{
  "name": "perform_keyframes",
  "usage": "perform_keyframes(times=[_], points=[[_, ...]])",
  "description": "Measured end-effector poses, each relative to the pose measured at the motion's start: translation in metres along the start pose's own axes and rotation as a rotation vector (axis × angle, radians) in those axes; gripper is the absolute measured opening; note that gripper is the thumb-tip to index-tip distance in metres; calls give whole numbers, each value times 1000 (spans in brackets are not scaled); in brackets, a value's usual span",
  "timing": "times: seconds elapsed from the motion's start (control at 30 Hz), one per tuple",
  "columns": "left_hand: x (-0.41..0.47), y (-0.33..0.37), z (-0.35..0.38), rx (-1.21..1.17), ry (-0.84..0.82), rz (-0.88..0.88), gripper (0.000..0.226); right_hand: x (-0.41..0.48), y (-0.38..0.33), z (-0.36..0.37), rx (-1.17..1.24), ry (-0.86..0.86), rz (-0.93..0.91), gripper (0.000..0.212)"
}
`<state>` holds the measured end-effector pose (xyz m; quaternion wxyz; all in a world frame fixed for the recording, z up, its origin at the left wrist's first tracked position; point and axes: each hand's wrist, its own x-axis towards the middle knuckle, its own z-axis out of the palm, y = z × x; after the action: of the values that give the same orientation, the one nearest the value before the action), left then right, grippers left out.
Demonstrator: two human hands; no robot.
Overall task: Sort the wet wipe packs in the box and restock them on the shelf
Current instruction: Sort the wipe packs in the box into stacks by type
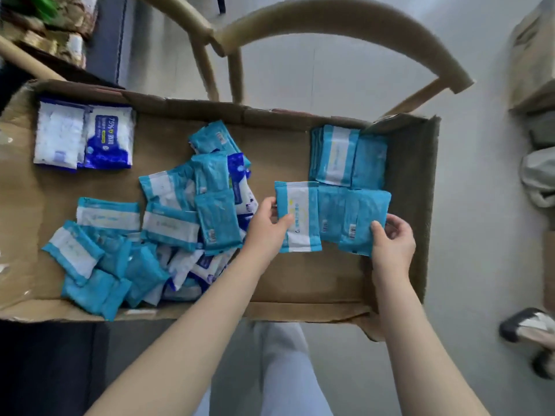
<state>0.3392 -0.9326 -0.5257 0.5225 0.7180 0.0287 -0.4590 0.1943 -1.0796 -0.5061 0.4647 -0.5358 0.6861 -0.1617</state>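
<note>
Left hand [267, 226] pinches white-labelled teal pack [298, 217] by its left edge. Right hand [390, 238] grips overlapped teal packs [357, 223] touching it, thumb on top. Both sit over the cardboard box [300, 280] floor, right side. Loose pile [168, 226] left-centre. Farther: teal stack [345, 154] in right corner, dark-blue packs [84, 139] far left. Wooden chair [330, 22] behind.

Prob. small shop backrm — stocked shelf [45, 46], carton [531, 55] at rt, wipes box [411, 181] by chair [330, 16].
</note>
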Motion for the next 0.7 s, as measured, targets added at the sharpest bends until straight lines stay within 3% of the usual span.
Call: perform_keyframes(times=[0.3, 0.47, 0.57, 0.7], points=[[100, 40, 94, 59, 119, 134, 34, 107, -34, 35, -23, -51, -189, 22], [129, 51, 111, 346, 187, 224, 29, 137, -57, 58, -177, 18, -251, 25], [126, 56, 110, 484, 205, 287, 41, 128, -62, 58, -276, 30, -359, 36], [96, 56, 56, 411, 251, 348, 38, 84, -49, 54, -295, -93, -482, 35]])
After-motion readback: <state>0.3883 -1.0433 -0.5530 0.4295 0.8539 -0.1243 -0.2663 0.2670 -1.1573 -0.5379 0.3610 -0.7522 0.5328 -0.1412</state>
